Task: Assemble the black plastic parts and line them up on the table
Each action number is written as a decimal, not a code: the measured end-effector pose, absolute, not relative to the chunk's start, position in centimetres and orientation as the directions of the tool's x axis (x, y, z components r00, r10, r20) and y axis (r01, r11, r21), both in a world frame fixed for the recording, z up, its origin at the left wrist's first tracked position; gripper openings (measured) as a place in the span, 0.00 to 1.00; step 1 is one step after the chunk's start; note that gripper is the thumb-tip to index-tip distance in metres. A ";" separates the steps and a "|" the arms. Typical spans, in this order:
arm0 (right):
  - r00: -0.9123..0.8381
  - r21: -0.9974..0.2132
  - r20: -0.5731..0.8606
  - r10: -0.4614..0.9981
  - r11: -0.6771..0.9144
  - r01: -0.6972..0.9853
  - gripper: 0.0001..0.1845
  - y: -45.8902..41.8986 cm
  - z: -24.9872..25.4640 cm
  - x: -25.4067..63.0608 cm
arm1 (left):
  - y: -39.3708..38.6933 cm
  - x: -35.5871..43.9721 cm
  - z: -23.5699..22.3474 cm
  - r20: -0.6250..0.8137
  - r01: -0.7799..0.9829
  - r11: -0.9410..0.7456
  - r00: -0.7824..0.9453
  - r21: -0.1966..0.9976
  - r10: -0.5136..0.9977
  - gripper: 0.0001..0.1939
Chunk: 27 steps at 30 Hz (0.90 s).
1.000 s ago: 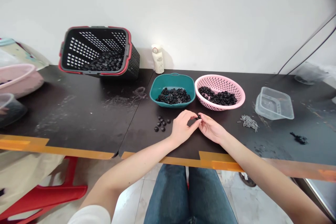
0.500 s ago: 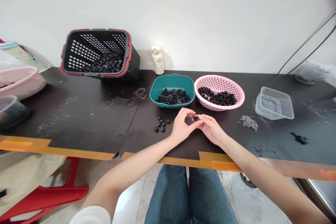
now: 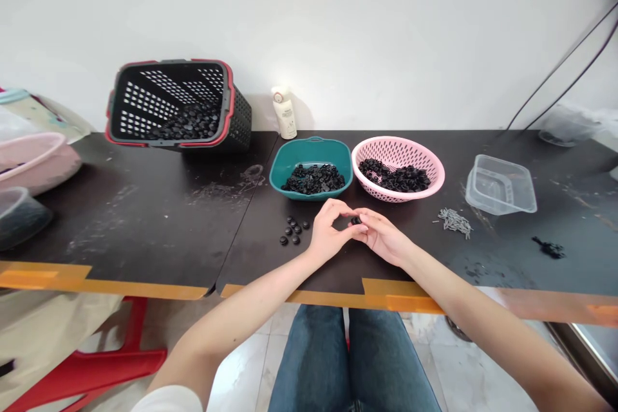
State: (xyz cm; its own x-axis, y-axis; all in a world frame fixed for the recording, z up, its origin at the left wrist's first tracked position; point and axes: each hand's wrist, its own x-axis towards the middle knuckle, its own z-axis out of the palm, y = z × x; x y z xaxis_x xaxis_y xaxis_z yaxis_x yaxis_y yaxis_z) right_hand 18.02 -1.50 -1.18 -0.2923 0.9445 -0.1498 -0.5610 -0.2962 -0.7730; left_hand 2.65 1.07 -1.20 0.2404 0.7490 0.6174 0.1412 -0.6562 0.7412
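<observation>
Forearms (image 3: pixel 263 288) angle inward over the worktop (image 3: pixel 183 225); the left hand (image 3: pixel 327 232), arched, meets the right hand (image 3: pixel 385 238), the fingers of both clamped on one small black cap (image 3: pixel 356 221).

Black part (image 3: pixel 356 221); teal tub (image 3: pixel 309 150); pink colander (image 3: pixel 398 151); dark basket (image 3: pixel 240 125), red trim.

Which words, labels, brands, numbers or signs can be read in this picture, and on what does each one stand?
No text can be read.
Bottle: dark print on its front, too small and blurred to read.
Held black piece: too small to tell if it is marked.
Basket, green tub, colander: no lettering visible.
</observation>
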 end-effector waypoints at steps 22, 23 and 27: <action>-0.031 -0.964 0.093 0.995 0.083 -0.252 0.09 -1.6 -1.2 18.3 | 0.9 2.2 -1.4 0.701 0.240 -0.727 0.197 0.643 0.686 0.09; -0.036 -0.964 0.088 0.995 0.076 -0.257 0.10 -1.6 -1.2 18.3 | 0.9 2.2 -1.4 0.702 0.241 -0.729 0.199 0.641 0.683 0.09; -0.052 -0.963 0.057 0.997 0.041 -0.268 0.10 -1.6 -1.0 18.2 | 0.9 2.2 -1.5 0.704 0.247 -0.732 0.205 0.635 0.680 0.08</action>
State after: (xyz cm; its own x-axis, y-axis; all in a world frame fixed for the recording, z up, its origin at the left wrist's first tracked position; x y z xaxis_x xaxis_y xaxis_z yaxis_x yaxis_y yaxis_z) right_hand 18.21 -1.62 -0.97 -0.0517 0.9971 0.0567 -0.2682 0.0408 -0.9625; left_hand 2.20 0.91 -1.48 0.2049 0.6802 0.7038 0.2473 -0.7317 0.6352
